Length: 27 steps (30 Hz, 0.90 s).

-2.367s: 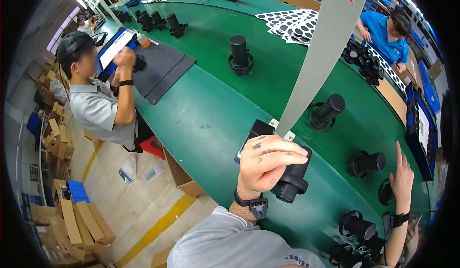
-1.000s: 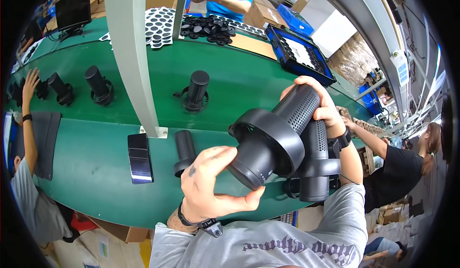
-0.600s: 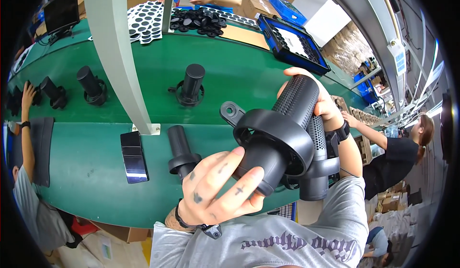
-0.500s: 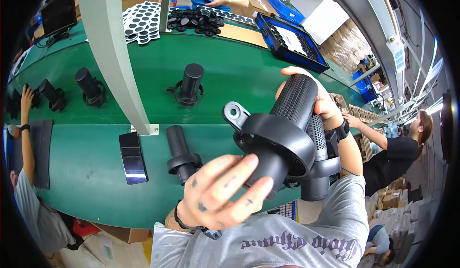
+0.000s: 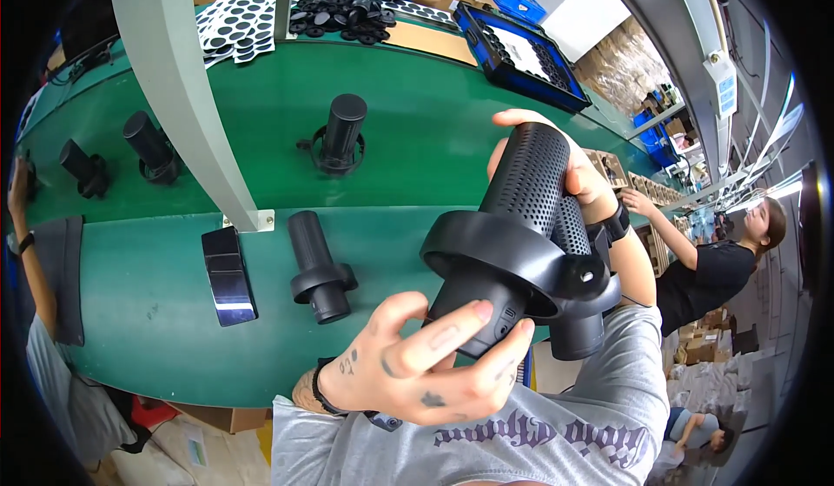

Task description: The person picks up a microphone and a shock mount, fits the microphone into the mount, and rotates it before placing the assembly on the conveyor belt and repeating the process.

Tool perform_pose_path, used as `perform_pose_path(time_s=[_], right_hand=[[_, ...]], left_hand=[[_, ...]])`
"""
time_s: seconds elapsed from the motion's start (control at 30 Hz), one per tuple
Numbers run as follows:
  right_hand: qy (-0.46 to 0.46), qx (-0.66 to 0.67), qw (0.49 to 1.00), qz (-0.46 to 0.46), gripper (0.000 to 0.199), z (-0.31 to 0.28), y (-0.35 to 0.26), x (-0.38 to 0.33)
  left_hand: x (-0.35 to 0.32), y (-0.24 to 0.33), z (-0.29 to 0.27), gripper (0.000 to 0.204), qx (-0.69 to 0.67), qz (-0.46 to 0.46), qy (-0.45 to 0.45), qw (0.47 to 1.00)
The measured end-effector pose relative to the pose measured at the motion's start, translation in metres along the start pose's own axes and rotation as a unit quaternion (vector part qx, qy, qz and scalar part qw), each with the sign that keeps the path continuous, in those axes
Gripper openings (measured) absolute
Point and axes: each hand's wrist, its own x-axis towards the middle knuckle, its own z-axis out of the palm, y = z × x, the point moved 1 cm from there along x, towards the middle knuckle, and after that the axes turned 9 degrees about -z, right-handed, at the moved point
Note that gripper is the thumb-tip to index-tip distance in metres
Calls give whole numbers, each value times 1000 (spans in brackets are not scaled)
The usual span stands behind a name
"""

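Observation:
I hold a black cylindrical device (image 5: 512, 243) with a perforated upper body and a wide ring collar up in front of me. My right hand (image 5: 569, 160) grips its perforated top end. My left hand (image 5: 426, 360) wraps around its lower end, thumb on the smooth base. Behind it a second similar black unit (image 5: 578, 308) shows, partly hidden. Another such unit (image 5: 317, 264) lies on its side on the green conveyor belt (image 5: 417, 130), just left of my hands.
A dark phone (image 5: 228, 275) lies on the belt near a grey post (image 5: 187, 95). More black units (image 5: 339, 134) stand further along. A blue tray (image 5: 521, 47) and black round pads (image 5: 339, 13) sit at the far side. Other people work around the line.
I have turned to the right along the belt and lifted the black device. Over the last second it rotated in my hands, and my left hand shifted under its base.

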Motion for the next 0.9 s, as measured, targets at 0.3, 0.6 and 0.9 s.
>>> perform_pose_path(time_s=[0.3, 0.6, 0.9], right_hand=[[15, 40, 998, 52, 102, 11, 1, -7], [122, 61, 989, -60, 85, 21, 11, -2], [247, 12, 958, -142, 59, 8, 18, 6]], left_hand=[[-2, 3, 7, 11, 73, 40, 59, 995], [-2, -5, -4, 14, 69, 51, 183, 979], [-3, 2, 19, 63, -115, -295, 92, 944]])
